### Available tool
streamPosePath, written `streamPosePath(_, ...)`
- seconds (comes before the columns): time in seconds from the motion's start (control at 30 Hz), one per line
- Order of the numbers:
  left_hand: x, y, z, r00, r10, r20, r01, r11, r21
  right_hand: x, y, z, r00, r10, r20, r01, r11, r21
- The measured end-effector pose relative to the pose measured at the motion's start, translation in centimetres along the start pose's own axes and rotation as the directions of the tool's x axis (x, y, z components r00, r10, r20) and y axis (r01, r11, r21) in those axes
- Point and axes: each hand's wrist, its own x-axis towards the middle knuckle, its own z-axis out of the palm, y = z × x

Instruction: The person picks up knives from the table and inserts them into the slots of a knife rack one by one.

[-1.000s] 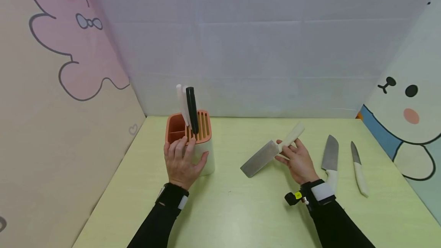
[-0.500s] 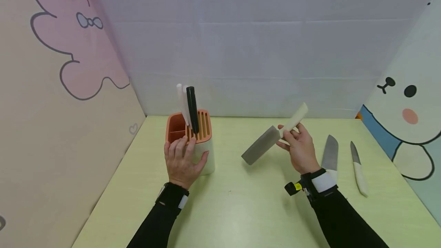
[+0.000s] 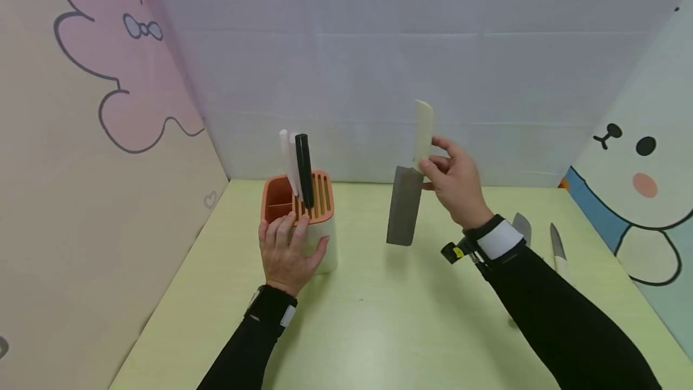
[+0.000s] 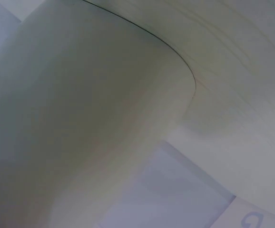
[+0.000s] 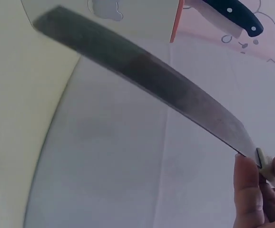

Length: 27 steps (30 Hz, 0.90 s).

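Note:
My right hand [image 3: 457,185] pinches the cream handle of a cleaver [image 3: 405,206] near the blade and holds it above the table. The broad blade points down, slightly tilted; in the right wrist view the blade [image 5: 166,88] runs diagonally. My left hand [image 3: 287,251] rests against the front of a white knife block [image 3: 327,245], fingertips at its orange rim and thumb spread to the right. A black-handled knife [image 3: 305,170] and white handles [image 3: 285,149] stand in the block. Close up, its pale wall [image 4: 90,104] fills much of the left wrist view.
On the right of the pale table [image 3: 346,342] lie a broad knife [image 3: 522,227] and a small knife [image 3: 557,245], both partly hidden by my right arm. A pale cloth wall [image 3: 368,89] closes the back. Cartoon-printed panels stand at both sides.
My right hand has lifted the cleaver and moved it up and slightly left. Its blade has turned from a slant to nearly upright, tip down. The left hand stays on the block.

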Motion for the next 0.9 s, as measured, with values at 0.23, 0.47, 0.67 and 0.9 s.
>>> streamPosePath(0.23,0.0,0.0,0.0,1.000,0.007,-0.009,-0.007,1.000,0.000,0.6,-0.6,2.5,0.997,0.049,0.061,-0.051,0.998,0.038)
streamPosePath(0.47,0.0,0.0,0.0,1.000,0.020,-0.011,-0.020,1.000,0.002,1.3,-1.7,3.5,0.987,0.106,0.123,-0.121,0.986,0.114)
streamPosePath(0.67,0.0,0.0,0.0,1.000,0.022,0.000,-0.022,1.000,0.004,2.4,-3.4,3.7,0.972,0.140,0.188,-0.179,0.961,0.211)
streamPosePath(0.9,0.0,-0.1,0.0,1.000,0.015,0.006,-0.015,1.000,0.006,3.5,-5.6,3.6,0.928,0.171,0.330,-0.284,0.899,0.333)
